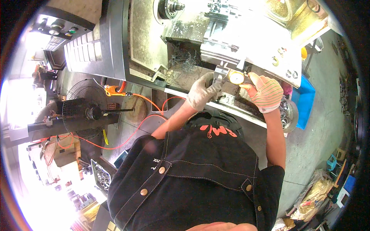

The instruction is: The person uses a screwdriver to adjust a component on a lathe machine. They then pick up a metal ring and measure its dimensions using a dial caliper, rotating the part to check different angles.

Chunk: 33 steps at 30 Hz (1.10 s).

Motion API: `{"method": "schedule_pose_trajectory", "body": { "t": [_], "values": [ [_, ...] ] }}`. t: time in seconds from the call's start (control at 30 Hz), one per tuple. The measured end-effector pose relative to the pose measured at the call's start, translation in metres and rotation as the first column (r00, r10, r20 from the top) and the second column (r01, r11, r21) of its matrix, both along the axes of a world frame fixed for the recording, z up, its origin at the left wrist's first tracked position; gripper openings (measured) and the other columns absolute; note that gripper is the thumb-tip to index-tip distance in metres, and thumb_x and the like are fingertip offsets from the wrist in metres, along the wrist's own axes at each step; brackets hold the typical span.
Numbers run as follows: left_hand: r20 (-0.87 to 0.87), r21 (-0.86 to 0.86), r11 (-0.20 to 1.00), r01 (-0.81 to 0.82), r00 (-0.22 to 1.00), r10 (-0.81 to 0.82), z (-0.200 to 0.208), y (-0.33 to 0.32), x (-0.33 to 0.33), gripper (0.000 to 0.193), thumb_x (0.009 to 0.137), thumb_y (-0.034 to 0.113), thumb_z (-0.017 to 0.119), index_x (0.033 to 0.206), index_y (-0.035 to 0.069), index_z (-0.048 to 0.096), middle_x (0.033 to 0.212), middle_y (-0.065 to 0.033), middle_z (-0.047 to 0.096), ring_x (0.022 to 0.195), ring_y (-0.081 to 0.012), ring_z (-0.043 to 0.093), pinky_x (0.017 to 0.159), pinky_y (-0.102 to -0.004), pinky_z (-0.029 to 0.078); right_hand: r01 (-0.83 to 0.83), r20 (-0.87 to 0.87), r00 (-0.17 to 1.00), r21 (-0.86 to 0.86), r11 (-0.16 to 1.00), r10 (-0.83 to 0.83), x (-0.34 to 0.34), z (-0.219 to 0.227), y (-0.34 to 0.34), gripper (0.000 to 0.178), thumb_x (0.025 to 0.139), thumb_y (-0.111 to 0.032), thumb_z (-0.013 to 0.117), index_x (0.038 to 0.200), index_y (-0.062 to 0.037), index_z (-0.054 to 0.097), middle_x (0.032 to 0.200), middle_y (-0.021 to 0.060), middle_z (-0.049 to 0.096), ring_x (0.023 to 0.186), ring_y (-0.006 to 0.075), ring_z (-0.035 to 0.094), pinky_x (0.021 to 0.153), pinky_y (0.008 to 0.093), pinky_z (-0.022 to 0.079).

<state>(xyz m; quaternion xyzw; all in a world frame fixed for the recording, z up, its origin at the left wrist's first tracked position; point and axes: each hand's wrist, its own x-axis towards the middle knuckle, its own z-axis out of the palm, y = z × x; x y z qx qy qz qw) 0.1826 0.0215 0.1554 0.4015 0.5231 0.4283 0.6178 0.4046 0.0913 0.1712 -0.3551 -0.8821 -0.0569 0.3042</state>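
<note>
Both my hands are gloved and meet over the open bed of a lathe. Between them lies a dial caliper point(236, 77) with a round pale dial face. My right hand point(266, 94), in a striped glove, is closed round the caliper's beam end, thumb toward the dial. At the jaw end, the fingers of my left hand point(202, 91), in a grey soiled glove, are closed by a small dark metal piece point(220, 73). Glare and the fingers hide exactly how the jaws meet that piece.
The lathe chuck point(169, 8) and tool slide point(219, 38) are beyond my hands, with metal shavings point(183, 59) below. Small rings point(291, 73) sit on the right ledge. A blue bin point(304, 101) and bowl of rings point(289, 114) stand right; a fan point(86, 109) and orange air hose point(148, 101) left.
</note>
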Motion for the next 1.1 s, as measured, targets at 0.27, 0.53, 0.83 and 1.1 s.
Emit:
{"method": "schedule_pose_trajectory", "body": {
  "t": [0.27, 0.53, 0.83, 1.1],
  "values": [
    [0.077, 0.228, 0.964, -0.135, 0.990, 0.121, -0.018, -0.005, -0.002, 0.038, 0.082, 0.010, 0.067, 0.115, -0.002, 0.052, 0.090, -0.0041, 0.061, 0.078, -0.0070, 0.054, 0.067, -0.0224, 0.047, -0.026, -0.057, 0.998, 0.013, 1.000, 0.027, -0.006, -0.003, 0.003, 0.039, 0.072, -0.043, 0.067, 0.096, -0.0124, 0.062, 0.064, 0.0062, 0.055, 0.054, 0.0265, 0.053, 0.050, 0.0379, 0.040],
    [-0.017, 0.233, 0.967, -0.102, 0.994, 0.109, -0.018, -0.010, 0.003, 0.040, 0.077, 0.005, 0.065, 0.114, -0.001, 0.052, 0.086, -0.0025, 0.059, 0.073, -0.0061, 0.052, 0.063, -0.0223, 0.046, 0.067, 0.009, 0.998, -0.009, 0.998, -0.067, -0.008, -0.007, 0.005, 0.041, 0.073, -0.046, 0.066, 0.096, -0.0120, 0.064, 0.063, 0.0063, 0.055, 0.054, 0.0253, 0.053, 0.051, 0.0370, 0.041],
    [-0.144, 0.125, 0.964, 0.235, 0.966, -0.216, -0.025, -0.008, -0.025, 0.037, 0.078, 0.006, 0.057, 0.114, 0.000, 0.049, 0.084, -0.0060, 0.061, 0.062, -0.0109, 0.055, 0.054, -0.0235, 0.044, 0.113, 0.052, 0.994, -0.528, 0.842, -0.101, -0.011, -0.009, 0.001, 0.046, 0.075, -0.049, 0.065, 0.095, -0.0083, 0.066, 0.083, 0.0140, 0.065, 0.077, 0.0314, 0.063, 0.066, 0.0364, 0.049],
    [0.598, -0.103, 0.970, -0.218, 0.766, 0.236, -0.052, -0.009, -0.033, 0.048, 0.087, 0.048, 0.046, 0.106, 0.004, 0.054, 0.080, -0.0092, 0.062, 0.042, -0.0129, 0.045, 0.037, -0.0247, 0.033, 0.000, -0.310, 0.848, -0.811, 0.586, -0.430, -0.002, -0.067, -0.007, 0.040, 0.079, -0.040, 0.070, 0.094, -0.0037, 0.065, 0.070, 0.0018, 0.061, 0.064, 0.0097, 0.052, 0.060, 0.0260, 0.043]
  ]
}}
